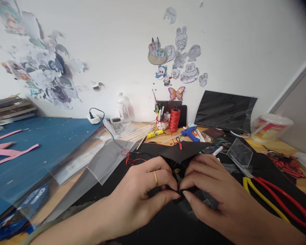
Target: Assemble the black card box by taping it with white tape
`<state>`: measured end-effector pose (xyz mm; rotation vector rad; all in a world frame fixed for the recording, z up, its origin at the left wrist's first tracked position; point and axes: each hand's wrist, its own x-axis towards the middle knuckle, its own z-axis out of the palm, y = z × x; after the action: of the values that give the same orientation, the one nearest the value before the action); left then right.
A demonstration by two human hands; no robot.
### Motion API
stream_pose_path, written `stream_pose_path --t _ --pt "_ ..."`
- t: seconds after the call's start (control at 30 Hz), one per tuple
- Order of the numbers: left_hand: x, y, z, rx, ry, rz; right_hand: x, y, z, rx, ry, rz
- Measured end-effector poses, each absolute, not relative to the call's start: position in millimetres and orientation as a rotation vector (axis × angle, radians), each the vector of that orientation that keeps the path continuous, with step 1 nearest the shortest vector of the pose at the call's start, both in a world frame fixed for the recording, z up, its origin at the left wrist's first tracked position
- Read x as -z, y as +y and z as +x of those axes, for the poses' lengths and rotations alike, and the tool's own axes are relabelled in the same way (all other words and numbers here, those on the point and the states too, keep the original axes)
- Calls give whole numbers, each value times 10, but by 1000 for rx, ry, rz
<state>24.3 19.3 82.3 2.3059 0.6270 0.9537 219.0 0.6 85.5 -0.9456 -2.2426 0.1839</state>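
My left hand (142, 189), with a gold ring on one finger, pinches the near edge of a black craft piece with thumb and fingertips. Right against it, my right hand (216, 190) pinches the same edge, so the two thumbs almost meet. The craft piece (182, 154) looks like folded black paper or thin sheet; its pointed panel rises beyond my fingers. A short red tag or thread (180, 145) shows at its top. Something small and brassy (177, 171) sits in the gap between my hands, too dark to name. My fingers hide most of the gripped edge.
Scissors (252, 177) with red and yellow handles lie at right. Clear plastic sheet (104, 160) spreads at left. Farther back are a blue glue gun (190, 134), a red thread spool (174, 120), a pen cup (162, 121), wooden sticks (135, 134) and a bottle (122, 110).
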Motion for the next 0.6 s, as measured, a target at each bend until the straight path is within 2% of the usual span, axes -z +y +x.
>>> stream_pose_path --t 0.6 --pt "-789 258 272 -916 779 2157 -892 35 2144 -149 -2280 -987"
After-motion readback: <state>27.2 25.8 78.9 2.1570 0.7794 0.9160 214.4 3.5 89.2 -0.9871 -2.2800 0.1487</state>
